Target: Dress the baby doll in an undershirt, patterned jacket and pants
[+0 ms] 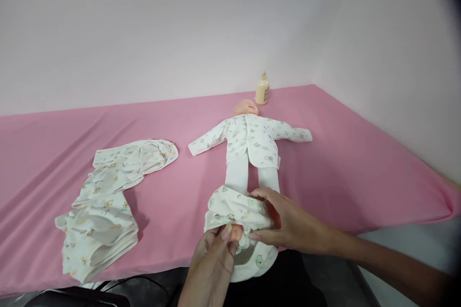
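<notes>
- I see the left hand (212,261) nearest, clamped on a small peach-coloured foot (236,232).
- Right hand (290,223) curves round the bunched white print-cloth garment (230,208), thumb and fingers apart; I cannot tell its grip.
- Garment wraps the lower legs.
- White-clothed baby doll (236,176): long axis runs away from both hands, head farthest.
</notes>
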A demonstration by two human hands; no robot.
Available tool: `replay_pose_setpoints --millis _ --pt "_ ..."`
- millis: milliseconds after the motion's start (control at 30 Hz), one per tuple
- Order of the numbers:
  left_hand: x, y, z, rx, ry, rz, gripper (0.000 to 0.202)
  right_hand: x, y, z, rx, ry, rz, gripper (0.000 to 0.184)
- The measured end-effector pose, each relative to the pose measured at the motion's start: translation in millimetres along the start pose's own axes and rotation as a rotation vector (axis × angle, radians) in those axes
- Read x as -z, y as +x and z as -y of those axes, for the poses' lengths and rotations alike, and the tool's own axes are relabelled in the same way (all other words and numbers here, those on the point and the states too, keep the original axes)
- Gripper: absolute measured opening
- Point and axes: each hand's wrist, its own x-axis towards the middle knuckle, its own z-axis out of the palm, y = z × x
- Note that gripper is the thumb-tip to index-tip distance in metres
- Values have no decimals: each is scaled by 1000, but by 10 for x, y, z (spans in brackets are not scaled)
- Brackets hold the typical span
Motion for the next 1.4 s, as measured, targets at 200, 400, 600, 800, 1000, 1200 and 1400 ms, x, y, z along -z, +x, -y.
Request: replay_pose_setpoints --millis 200,400,600,800,1000,1200,1400 --pt "28 109 -248 107 30 75 26 -470 -421 -193 148 -379 -574 30" --pt "-5 210 -370 188 -28 0 35 -1026 -620 -349 263 -579 -767 33" --pt "-48 323 -379 142 -129 -125 25 -1285 -549 -492 26 -642 -775 30" --pt "-107 337 -527 163 -260 -69 27 -1210 -552 -564 28 -559 -650 17" --pt "-80 362 -699 175 -304 -4 24 -666 -746 -539 -9 -301 -220 23" --pt "59 462 -776 102 -285 40 18 26 -1106 -595 -331 13 -291 33" --pt "153 480 -734 126 -286 10 14 -42 -834 -481 -134 -314 -229 20"
